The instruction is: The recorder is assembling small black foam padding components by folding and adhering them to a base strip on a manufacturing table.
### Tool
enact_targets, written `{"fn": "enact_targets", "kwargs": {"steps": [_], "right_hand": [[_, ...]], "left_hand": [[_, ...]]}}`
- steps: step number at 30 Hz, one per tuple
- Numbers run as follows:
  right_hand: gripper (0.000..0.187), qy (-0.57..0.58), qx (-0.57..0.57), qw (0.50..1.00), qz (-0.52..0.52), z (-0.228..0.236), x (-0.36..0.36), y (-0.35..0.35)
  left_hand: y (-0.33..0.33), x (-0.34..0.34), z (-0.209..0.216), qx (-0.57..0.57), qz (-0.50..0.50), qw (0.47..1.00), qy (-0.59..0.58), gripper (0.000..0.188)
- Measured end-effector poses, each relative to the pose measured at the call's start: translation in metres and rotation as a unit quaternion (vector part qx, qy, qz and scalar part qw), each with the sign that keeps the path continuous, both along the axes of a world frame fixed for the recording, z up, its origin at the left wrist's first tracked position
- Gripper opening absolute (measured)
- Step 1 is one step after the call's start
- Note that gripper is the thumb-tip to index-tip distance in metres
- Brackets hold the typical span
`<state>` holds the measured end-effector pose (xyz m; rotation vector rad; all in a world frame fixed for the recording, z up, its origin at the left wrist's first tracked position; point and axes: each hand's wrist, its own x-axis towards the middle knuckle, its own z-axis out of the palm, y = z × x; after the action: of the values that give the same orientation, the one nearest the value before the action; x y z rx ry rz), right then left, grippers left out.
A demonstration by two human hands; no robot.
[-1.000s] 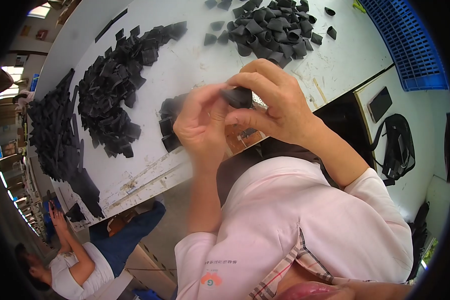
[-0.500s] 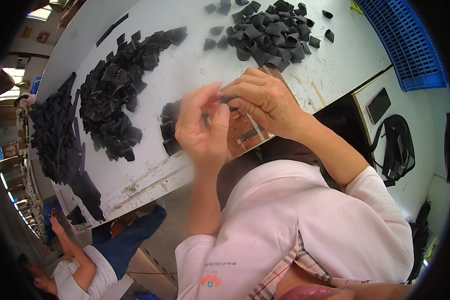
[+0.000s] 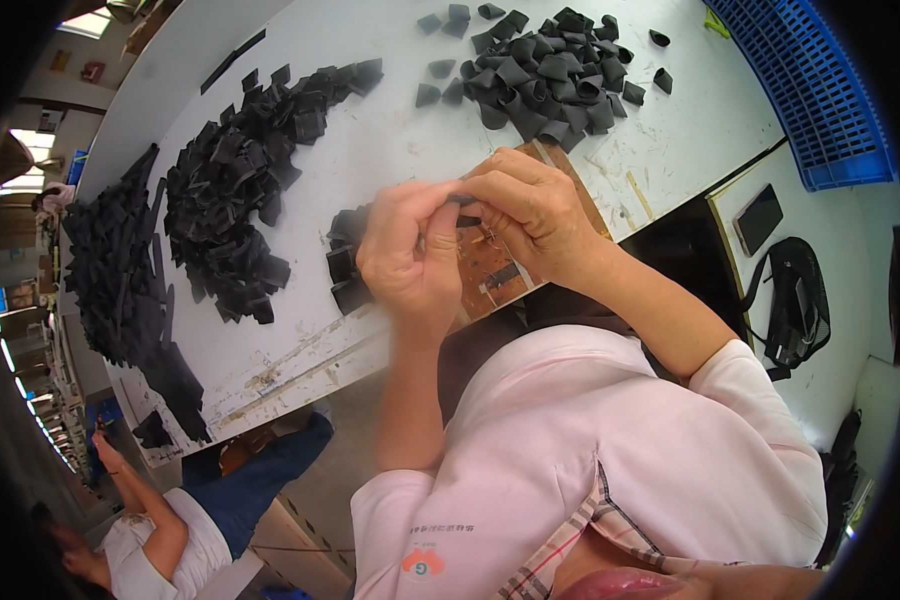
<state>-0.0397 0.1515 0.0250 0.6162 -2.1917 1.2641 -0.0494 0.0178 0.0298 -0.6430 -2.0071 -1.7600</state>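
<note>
My left hand (image 3: 408, 250) and my right hand (image 3: 535, 212) meet over a brown wooden board (image 3: 585, 195) at the table's near edge. Pinched between the fingertips of both is a small black fabric piece (image 3: 460, 199), mostly covered by the fingers. Just left of my left hand lies a little heap of flat black pieces (image 3: 344, 262). Beyond the board spreads a pile of black pieces curled into loops (image 3: 545, 75). Further left is a long heap of cut black pieces (image 3: 232, 175), and beside it a bundle of black strips (image 3: 120, 275).
On the right, a blue plastic basket (image 3: 820, 95) rises past the table's corner. A phone (image 3: 759, 219) and a black mesh bag (image 3: 798, 300) lie on a lower white surface. Another person in a white shirt (image 3: 195, 525) sits at lower left, beyond the white table's edge.
My left hand's fingers have closed in toward the right hand's, onto the black fabric piece. Both hands sit slightly lower in the picture.
</note>
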Motion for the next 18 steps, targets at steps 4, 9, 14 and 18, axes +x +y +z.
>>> {"fn": "enact_targets", "kwargs": {"steps": [4, 9, 14, 18], "right_hand": [[0.011, -0.019, 0.033, 0.999, 0.010, 0.007, 0.002, 0.006], [0.021, -0.021, 0.066, 0.998, 0.001, 0.023, 0.008, 0.002], [0.022, 0.020, 0.086, 0.996, -0.018, 0.025, 0.004, -0.001], [0.020, 0.040, 0.089, 0.995, -0.026, 0.014, 0.004, -0.003]], "left_hand": [[-0.002, 0.006, 0.000, -0.025, -0.003, 0.999, -0.020, 0.009], [-0.002, 0.008, -0.010, 0.191, -0.019, 0.976, -0.106, 0.009], [-0.005, 0.012, -0.007, 0.452, -0.122, 0.851, -0.238, 0.011], [-0.005, 0.016, -0.013, 0.437, -0.092, 0.857, -0.259, 0.010]]}}
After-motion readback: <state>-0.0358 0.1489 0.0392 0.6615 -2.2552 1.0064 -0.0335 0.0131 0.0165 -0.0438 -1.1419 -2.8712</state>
